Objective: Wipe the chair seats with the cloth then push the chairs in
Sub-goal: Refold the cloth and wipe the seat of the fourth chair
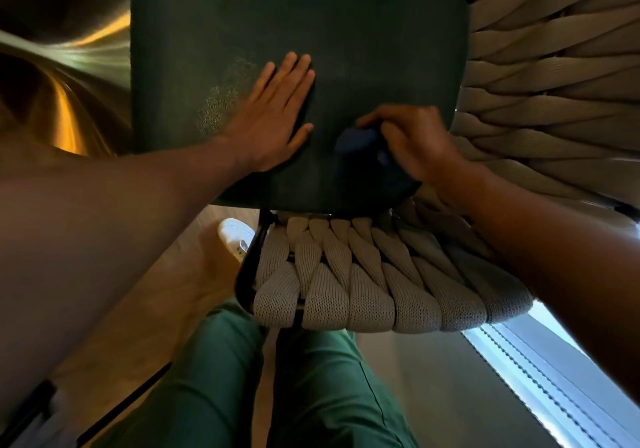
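Observation:
A dark green chair seat cushion (346,32) fills the upper middle of the head view. My left hand (277,108) lies flat on it with fingers straight, near its middle. To the right, my right hand (412,139) grips a bunched dark blue cloth (360,143) and holds it against the cushion close to its near right corner. The chair's woven beige rope backrest (363,295) curves below the cushion, toward me, and its weave continues up the right side (554,77).
My legs in green trousers (311,388) stand right behind the backrest, with a white shoe (235,236) on the wooden floor at the left. A shiny rounded gold surface (62,101) sits left of the seat. A bright slatted strip (554,388) lies at lower right.

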### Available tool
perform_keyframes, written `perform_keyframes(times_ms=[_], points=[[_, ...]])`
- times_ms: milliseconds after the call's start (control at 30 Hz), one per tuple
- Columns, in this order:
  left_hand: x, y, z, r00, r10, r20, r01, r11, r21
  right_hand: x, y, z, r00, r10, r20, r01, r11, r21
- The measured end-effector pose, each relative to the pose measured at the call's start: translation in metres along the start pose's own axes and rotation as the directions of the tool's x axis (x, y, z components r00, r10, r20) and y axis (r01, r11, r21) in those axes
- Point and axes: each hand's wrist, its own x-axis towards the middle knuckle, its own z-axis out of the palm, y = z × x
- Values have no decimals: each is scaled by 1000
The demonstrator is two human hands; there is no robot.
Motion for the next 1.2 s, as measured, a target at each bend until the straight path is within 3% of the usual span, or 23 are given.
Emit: perform_keyframes(times_ms=[100,267,433,567,733,900,1000,1067,1200], points=[[3,9,5,999,42,-7,-42,999,-2,-2,10,-3,955,122,-271,-110,992,61],[-5,20,25,995,99,0,-99,995,21,3,31,25,936,229,-268,-280,945,-168],[-6,21,30,994,106,-20,-105,994,40,14,26,56,931,199,-306,-264,946,-189],[-5,19,27,991,134,5,-134,991,11,0,28,60,988,83,-131,-111,967,-229],[-6,12,18,985,163,63,-161,986,-45,-11,30,58,994,-63,94,87,955,-284],[-24,1,3,983,168,67,-168,986,-12,-23,25,65,868,-342,359,466,811,-355],[-47,-4,-1,996,69,49,-68,997,-23,-20,6,56,792,-398,463,559,778,-288],[-59,-8,-1,1000,3,23,-2,1000,-30,-19,-8,47,828,-396,396,507,831,-229],[-73,-18,3,988,-156,-6,155,987,-50,4,-29,37,966,-259,6,258,961,-102]])
